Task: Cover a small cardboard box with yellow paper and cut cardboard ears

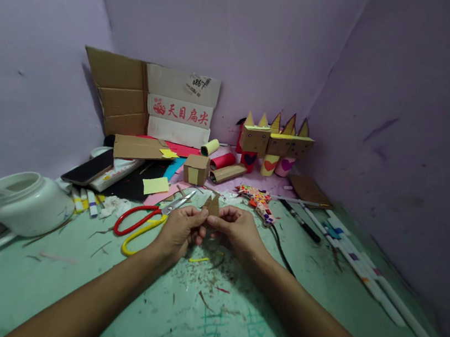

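My left hand [181, 228] and my right hand [233, 228] meet over the middle of the green work surface [67, 280]. Both pinch a small brown cardboard piece [212, 206] with a pointed top, held upright between the fingertips. Red and yellow-handled scissors [146, 220] lie just left of my left hand, blades pointing toward the cardboard piece. A small yellow scrap [199, 259] lies on the surface under my hands.
A white jug [22, 207] stands at the left. Behind are a flattened printed carton [175, 106], a small cardboard cube [196, 169], paper rolls, a phone [89, 167], coloured sheets and cardboard figures with pointed ears [274, 142]. White strips and a pen [299, 221] lie at the right.
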Motion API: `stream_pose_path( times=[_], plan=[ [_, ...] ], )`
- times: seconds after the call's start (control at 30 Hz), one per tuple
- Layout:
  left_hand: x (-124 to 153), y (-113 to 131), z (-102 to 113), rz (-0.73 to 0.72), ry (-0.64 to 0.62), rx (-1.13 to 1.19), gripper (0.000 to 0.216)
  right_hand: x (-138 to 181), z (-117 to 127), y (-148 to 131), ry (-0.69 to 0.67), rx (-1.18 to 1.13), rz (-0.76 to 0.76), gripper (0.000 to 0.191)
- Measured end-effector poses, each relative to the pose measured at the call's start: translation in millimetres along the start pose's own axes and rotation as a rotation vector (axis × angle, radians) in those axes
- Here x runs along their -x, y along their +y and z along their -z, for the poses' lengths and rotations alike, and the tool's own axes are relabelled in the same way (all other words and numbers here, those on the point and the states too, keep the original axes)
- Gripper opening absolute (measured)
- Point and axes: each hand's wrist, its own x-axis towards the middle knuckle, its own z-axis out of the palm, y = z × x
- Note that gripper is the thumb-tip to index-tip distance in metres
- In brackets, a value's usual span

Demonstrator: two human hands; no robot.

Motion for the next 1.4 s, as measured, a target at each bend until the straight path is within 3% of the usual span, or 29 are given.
stream_pose_path(
  times=[0.13, 0.33, 0.5, 0.63, 0.93, 1.07, 1.4],
  plan=[
    [-1, 7, 2, 0.02, 0.018, -0.002, 0.016, -3, 8, -11, 0.061, 0.005, -0.087, 0.022],
    [-2, 13, 8, 0.035, 0.059, -0.04, 0.005, -8, 17, -18, -0.023, 0.014, -0.096, 0.011],
    [-4, 11, 10, 0.009, 0.118, -0.061, 0.02, -8, 17, -14, -0.112, 0.043, -0.151, 0.014],
    [-5, 8, 11, -0.004, 0.136, -0.076, 0.012, -11, 17, -10, -0.09, 0.064, -0.166, 0.015],
    [-9, 3, 10, 0.0, 0.148, -0.11, 0.019, -11, 15, -8, -0.096, 0.053, -0.236, 0.012],
    [-10, 3, 12, 0.0, 0.158, -0.118, 0.017, -12, 17, -8, -0.097, 0.03, -0.215, 0.018],
    [-11, 1, 13, 0.001, 0.128, -0.141, 0.016, -13, 18, -6, -0.079, 0.044, -0.171, 0.013]
  ],
)
